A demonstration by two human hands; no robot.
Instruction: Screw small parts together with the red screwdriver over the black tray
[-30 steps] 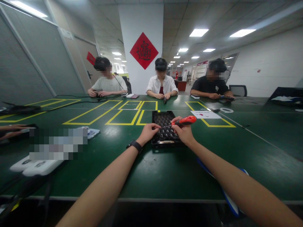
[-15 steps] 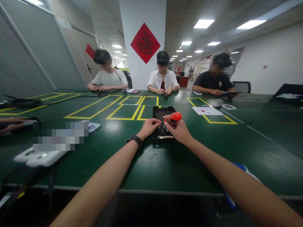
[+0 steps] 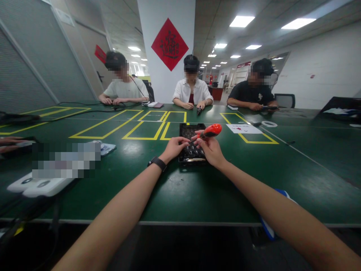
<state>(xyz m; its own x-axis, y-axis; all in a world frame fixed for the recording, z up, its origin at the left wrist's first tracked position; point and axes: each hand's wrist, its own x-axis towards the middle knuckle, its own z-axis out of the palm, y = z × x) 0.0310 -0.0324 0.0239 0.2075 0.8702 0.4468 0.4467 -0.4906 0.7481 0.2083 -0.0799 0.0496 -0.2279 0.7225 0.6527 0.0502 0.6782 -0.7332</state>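
Note:
Over a black bit case (image 3: 193,162), my right hand (image 3: 212,149) grips a screwdriver (image 3: 213,130) with a red and black handle. Its handle end points up and to the right, while the tip side points toward my left hand. My left hand (image 3: 175,147) is pinched at the left side of the case, fingertips close to the screwdriver's front end. Whatever sits between those fingertips is too small to make out. Several small shiny pieces lie in the case's slots, with a pale strip along its near edge. A dark band circles my left wrist.
Yellow tape (image 3: 121,124) marks rectangles on the green table (image 3: 175,199). To the left lies a white device (image 3: 46,186) with cables, partly blurred. A paper sheet (image 3: 244,129) and a white ring (image 3: 269,124) are at right. Three people sit opposite; another person's hand shows at far left.
The screwdriver has tilted further, its handle swinging slightly right and up. My right fingers have spread a little around it. The whole view has shifted slightly.

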